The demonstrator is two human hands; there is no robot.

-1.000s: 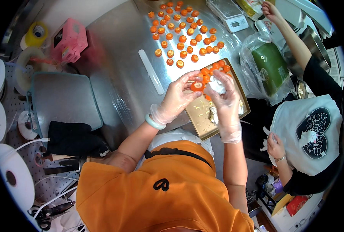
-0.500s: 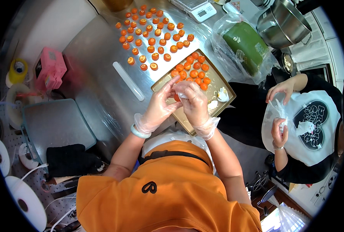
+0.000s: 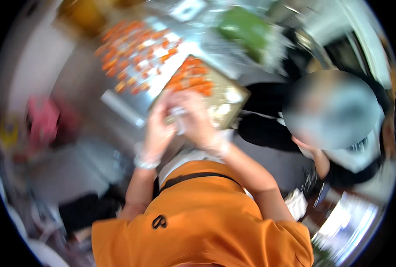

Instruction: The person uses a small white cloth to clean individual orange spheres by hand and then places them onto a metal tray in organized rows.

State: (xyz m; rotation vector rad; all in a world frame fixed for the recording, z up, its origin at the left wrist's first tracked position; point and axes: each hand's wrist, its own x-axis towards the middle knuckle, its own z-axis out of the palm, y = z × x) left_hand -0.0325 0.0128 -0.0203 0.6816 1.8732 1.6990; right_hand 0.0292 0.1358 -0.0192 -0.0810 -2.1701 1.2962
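Note:
Motion blurs this picture. My gloved left hand [image 3: 161,119] and gloved right hand [image 3: 198,119] come together over the near corner of a gold-coloured tray [image 3: 223,82]. A white crumpled wad [image 3: 178,114] shows between them, against the curled right fingers. The left fingers are bent inward too, but what they hold is too smeared to make out. Just beyond the hands, small orange-red cherry tomatoes [image 3: 192,76] fill the tray's far left part, and white scraps [image 3: 233,95] lie at its right. More orange tomatoes [image 3: 135,53] are spread on the metal table beyond.
A long white strip [image 3: 122,107] lies left of the tray. Far off are a green package [image 3: 243,32] in clear plastic and a white scale [image 3: 188,9]. A pink box [image 3: 43,119] stands at the left. Another person [image 3: 358,155] leans in at the right, close to the tray.
The whole view has shifted and blurred, with the table's things now farther left. My hands stay together by the tray. The other person's head has come into view, hiding that person's hands.

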